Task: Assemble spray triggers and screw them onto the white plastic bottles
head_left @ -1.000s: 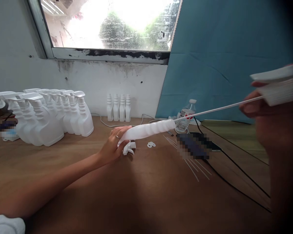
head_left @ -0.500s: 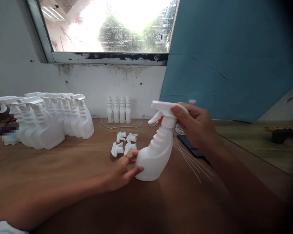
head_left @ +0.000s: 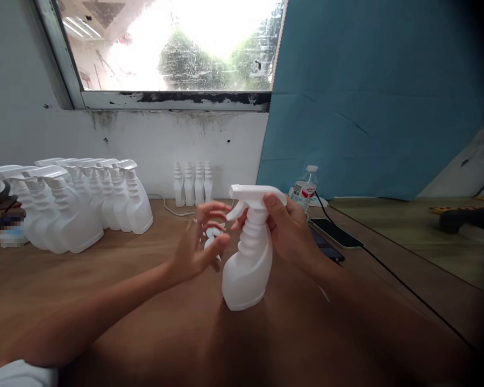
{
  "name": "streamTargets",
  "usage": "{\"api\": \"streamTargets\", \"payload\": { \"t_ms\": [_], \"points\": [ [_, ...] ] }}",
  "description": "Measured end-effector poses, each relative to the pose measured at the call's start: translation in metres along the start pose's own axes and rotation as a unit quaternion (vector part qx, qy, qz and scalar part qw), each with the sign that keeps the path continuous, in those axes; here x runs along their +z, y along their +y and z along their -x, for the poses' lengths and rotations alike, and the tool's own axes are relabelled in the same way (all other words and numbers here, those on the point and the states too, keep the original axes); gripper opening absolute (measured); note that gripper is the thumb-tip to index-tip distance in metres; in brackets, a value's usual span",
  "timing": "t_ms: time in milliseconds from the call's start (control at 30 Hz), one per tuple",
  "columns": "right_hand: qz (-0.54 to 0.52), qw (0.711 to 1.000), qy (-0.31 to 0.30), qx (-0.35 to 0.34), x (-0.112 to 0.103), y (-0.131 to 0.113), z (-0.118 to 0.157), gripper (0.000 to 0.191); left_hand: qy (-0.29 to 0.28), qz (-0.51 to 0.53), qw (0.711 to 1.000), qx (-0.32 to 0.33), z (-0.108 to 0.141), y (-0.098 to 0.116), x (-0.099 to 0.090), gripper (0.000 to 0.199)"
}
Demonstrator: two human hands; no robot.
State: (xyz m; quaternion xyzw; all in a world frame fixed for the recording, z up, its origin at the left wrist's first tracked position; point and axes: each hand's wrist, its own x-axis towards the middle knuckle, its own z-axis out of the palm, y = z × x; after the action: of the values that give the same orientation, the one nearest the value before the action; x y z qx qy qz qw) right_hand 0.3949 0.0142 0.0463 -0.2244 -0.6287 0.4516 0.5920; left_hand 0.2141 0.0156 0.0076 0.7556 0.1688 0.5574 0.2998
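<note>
- Wooden worktop [head_left: 105, 279] under a grimy window [head_left: 169, 48], white wall behind, blue sheet [head_left: 367, 97] hung at the right.
- Right hand [head_left: 290, 231] wrapped round the ribbed neck of a white spray bottle [head_left: 248, 263], thumb up against the trigger head [head_left: 252, 194]; held firmly, base resting upright on the wood near the middle of the worktop.
- Left hand [head_left: 201, 242] just beside the bottle, fingers spread and loose, holding nothing, blurred, not clearly touching the neck.
- Behind the left hand, a few loose trigger heads [head_left: 213, 234] lying on the wood, partly hidden by the fingers.
- Further out: finished spray bottles [head_left: 84, 209] packed in a row toward the left edge, four small capless bottles [head_left: 192, 183] against the back wall, a water bottle [head_left: 305, 189] at the foot of the blue sheet, a phone [head_left: 336, 233] and a black cable [head_left: 407, 290] toward the right edge.
- Likely risks, judged from this:
  - Head seated crooked or cross-threaded if twisted with only one hand steadying; body light and empty, so apt to spin or skid on the smooth wood.
  - Tipping possible with all the grip high on the neck and nothing bracing the base.
  - Loose heads close enough for a sweep of the left fingers to scatter them.
  - Dip tube not visible; cannot tell whether it sits straight inside.
</note>
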Motion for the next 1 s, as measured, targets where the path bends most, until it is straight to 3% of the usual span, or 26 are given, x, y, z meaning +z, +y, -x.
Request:
{"api": "streamTargets", "payload": {
  "t_ms": [67,133,267,433,667,800,1000],
  "points": [
    [-0.010,1.000,0.007,0.010,0.001,0.000,0.000,0.036,0.016,-0.024,0.999,0.023,-0.031,0.020,-0.001,0.040],
    [-0.012,1.000,0.010,0.021,0.000,-0.001,0.000,0.037,-0.003,-0.091,0.996,0.016,-0.057,0.039,0.000,0.038],
    [-0.017,0.999,0.002,0.029,-0.002,-0.003,-0.001,0.039,-0.066,-0.180,0.981,-0.021,-0.082,0.064,0.005,0.028],
    [-0.031,0.998,-0.051,0.018,-0.002,-0.005,0.001,0.030,-0.100,-0.158,0.981,-0.050,-0.082,0.066,0.000,0.025],
    [-0.045,0.987,-0.143,0.057,-0.011,0.001,0.000,0.022,-0.076,-0.200,0.976,-0.040,-0.082,0.068,-0.014,0.021],
    [-0.046,0.985,-0.148,0.071,-0.010,0.009,0.000,0.024,-0.079,-0.211,0.973,-0.059,-0.083,0.068,-0.017,0.024],
    [-0.052,0.991,-0.109,0.061,-0.001,0.013,0.005,0.029,-0.084,-0.215,0.971,-0.069,-0.081,0.070,-0.018,0.025]
  ]
}}
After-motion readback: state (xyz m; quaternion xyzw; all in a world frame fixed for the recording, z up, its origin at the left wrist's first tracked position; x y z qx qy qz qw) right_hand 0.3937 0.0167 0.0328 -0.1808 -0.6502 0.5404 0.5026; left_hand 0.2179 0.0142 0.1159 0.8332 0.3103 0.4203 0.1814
